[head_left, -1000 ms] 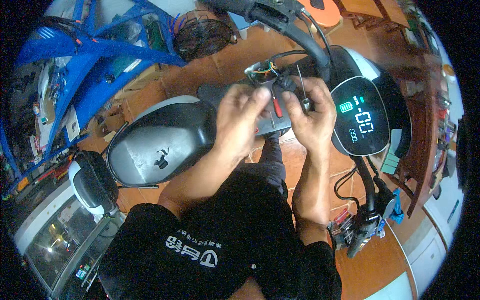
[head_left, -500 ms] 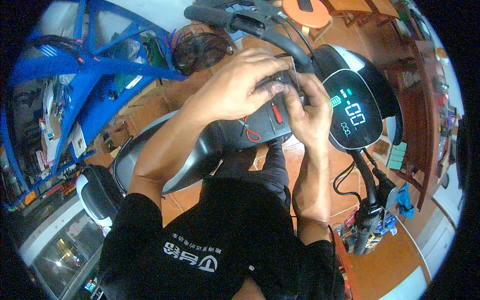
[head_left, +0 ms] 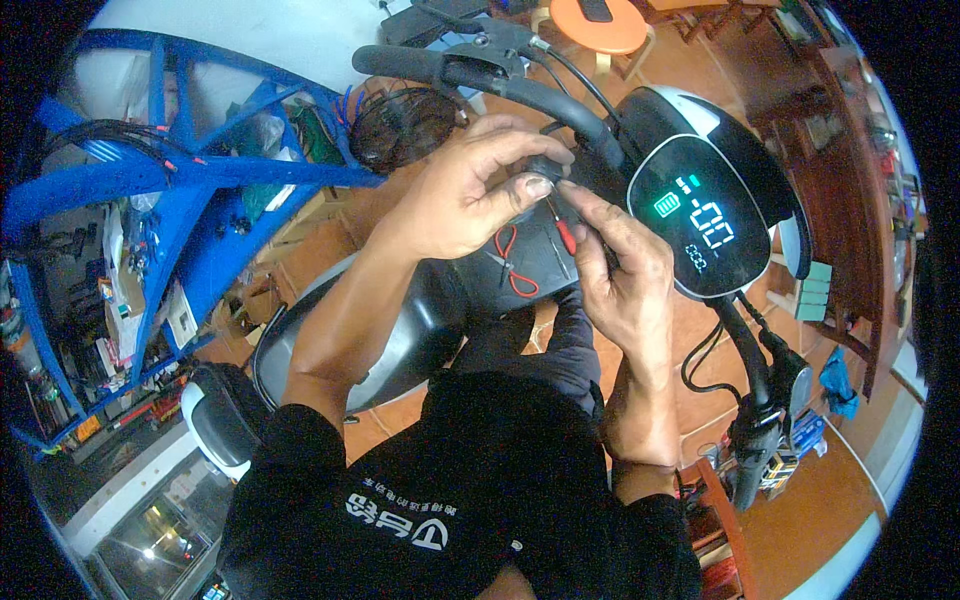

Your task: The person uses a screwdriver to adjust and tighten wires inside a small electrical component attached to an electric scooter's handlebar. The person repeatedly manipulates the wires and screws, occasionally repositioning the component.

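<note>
Small black part [head_left: 545, 168], pinched in left hand [head_left: 475, 190], 1 o'clock from view centre

Left hand: thumb and fingers closed about the part; right hand [head_left: 630, 255]: toward the part's 4 o'clock, index finger stretched to it, cannot tell whether anything is pinched; red-handled tool [head_left: 568, 238]: part's 5 o'clock, beside the right thumb; red-looped hand tool [head_left: 509, 264]: part's 7 o'clock, on dark footboard [head_left: 535, 253]; lit display [head_left: 690, 205]: 2 o'clock from view centre
</note>
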{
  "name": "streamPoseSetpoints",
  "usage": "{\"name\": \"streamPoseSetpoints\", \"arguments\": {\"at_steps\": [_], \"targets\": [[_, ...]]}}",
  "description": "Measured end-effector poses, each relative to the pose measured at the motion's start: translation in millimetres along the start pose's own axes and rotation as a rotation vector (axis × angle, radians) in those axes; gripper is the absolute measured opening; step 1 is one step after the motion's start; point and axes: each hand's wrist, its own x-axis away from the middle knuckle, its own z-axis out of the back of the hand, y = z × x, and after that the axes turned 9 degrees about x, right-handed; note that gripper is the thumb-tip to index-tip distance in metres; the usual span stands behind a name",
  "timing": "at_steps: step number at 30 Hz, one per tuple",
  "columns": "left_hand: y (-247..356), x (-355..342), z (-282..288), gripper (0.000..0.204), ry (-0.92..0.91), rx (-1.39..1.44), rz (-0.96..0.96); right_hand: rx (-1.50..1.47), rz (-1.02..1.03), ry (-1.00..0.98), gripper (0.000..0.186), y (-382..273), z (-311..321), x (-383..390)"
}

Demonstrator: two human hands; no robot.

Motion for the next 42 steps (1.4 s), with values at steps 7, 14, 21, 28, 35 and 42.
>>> {"name": "streamPoseSetpoints", "arguments": {"at_steps": [7, 14, 21, 28, 35, 42], "targets": [[5.2, -0.2, -2.4, 0.043, -0.014, -0.149, -0.086, 0.05, -0.066, -0.056, 0.029, -7.2, 3.5, -4.0], [9.2, -1.9, -7.4, 0.039, 0.004, -0.239, -0.107, 0.138, -0.082, -0.132, 0.03, -11.3, 16.7, -5.8], [13.0, -0.3, -20.4, 0.035, 0.082, -0.413, -0.159, 0.297, -0.059, -0.14, 0.027, -19.1, 23.4, -8.0], [5.6, 0.1, -30.0, 0.031, 0.143, -0.503, -0.191, 0.428, -0.156, -0.182, 0.031, -29.8, 20.2, -8.7], [3.4, -7.0, -36.9, 0.032, 0.233, -0.551, -0.205, 0.315, -0.168, -0.116, 0.032, -19.4, 8.3, -11.6], [-0.6, -6.2, -33.0, 0.041, 0.211, -0.578, -0.226, 0.318, -0.125, -0.113, 0.031, -16.5, 7.5, -10.7]]}}
